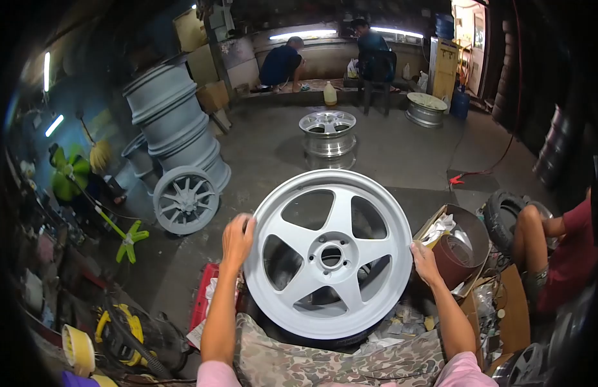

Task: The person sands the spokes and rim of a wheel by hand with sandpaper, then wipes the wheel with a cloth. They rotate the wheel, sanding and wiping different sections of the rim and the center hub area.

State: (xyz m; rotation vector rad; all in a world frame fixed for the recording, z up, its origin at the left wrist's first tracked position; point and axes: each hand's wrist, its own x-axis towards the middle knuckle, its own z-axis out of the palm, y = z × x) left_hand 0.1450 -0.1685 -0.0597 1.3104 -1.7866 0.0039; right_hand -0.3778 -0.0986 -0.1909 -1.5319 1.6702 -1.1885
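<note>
A white five-spoke wheel rim [341, 213] faces up in front of my lap, over camouflage cloth [279, 355]. My left hand [238, 240] is at the rim's left edge, its fingers bent and slightly blurred; whether it grips the edge or something small is unclear. My right hand [425, 261] holds the rim's right edge, with the thumb on top and the other fingers hidden beneath. Below the rim, a dark round support shows in part.
Silver rims [328, 132] are stacked ahead. Grey rims [173, 116] and a green fan [70, 171] stand left. A cardboard box [515, 309] and a person in a red shirt [573, 258] are at right. Two people [279, 68] sit at the back.
</note>
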